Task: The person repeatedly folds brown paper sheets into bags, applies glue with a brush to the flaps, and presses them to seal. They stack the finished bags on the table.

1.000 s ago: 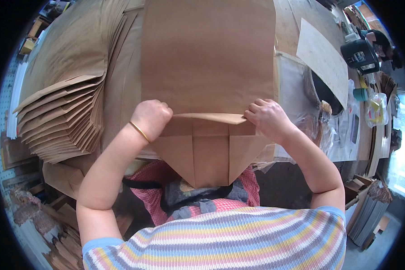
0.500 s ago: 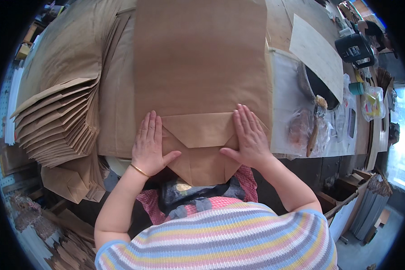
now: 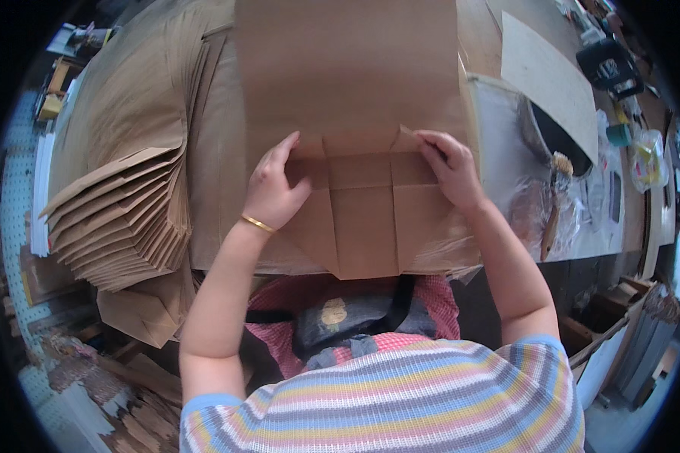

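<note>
A large brown paper bag (image 3: 355, 75) lies lengthwise in front of me, its near end spread out with squared creases and a raised flap (image 3: 363, 143). My left hand (image 3: 273, 189) is at the flap's left side, fingers curled at its edge and thumb apart on the inner side. At the right corner, my right hand (image 3: 453, 170) pinches the paper between thumb and fingers. Part of the left fingertips' contact is hidden by the hand itself.
To the left stands a fanned stack of folded brown paper bags (image 3: 128, 211). On the right lie a brush (image 3: 555, 204) on clear plastic, a dark basin (image 3: 559, 136) partly under a pale board (image 3: 548, 75), and a black jug (image 3: 610, 68). Open boxes (image 3: 604, 317) sit below the table's edge.
Both hands were flat on the folded end; they have lifted and moved away from my body, curling at the flap. The end's folds have been opened out.
</note>
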The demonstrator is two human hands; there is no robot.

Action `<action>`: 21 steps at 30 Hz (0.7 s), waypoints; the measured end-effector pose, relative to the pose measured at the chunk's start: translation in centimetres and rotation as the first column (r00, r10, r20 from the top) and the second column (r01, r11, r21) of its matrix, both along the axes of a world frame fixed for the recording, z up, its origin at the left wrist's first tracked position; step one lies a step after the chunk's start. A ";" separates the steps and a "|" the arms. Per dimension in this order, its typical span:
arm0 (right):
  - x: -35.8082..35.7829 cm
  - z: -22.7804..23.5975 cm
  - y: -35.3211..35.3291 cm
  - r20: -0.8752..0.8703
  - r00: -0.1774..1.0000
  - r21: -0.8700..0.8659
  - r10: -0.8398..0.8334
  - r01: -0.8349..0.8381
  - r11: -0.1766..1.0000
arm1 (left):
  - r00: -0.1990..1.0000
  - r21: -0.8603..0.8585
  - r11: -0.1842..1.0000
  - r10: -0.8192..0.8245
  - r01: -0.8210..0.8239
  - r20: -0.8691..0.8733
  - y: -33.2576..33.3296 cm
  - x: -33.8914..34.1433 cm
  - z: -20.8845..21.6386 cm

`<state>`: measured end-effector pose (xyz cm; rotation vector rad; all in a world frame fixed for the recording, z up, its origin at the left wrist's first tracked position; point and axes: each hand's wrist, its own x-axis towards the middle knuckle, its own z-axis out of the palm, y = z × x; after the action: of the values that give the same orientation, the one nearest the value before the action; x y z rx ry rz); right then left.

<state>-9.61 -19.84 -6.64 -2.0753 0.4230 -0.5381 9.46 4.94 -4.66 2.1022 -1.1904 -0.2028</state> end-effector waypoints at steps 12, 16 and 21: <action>0.4 3.6 4.0 0.300 0.953 -0.292 -0.033 0.124 0.948 | 0.994 -0.198 0.974 0.110 -0.110 -0.011 -3.0 -1.0 -0.2; 4.7 3.7 9.1 0.077 0.987 -0.137 0.142 -0.130 0.982 | 0.877 -0.259 0.950 -0.270 0.175 -0.398 -1.0 0.6 0.3; 5.9 2.8 12.3 0.127 0.986 -0.108 0.109 -0.096 0.989 | 0.953 -0.029 0.999 0.012 -0.022 -0.303 -4.2 1.4 1.2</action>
<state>-3.73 -7.51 -3.80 -2.1306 0.2135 -0.6433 10.88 0.79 -3.47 1.9665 -0.9851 -0.4771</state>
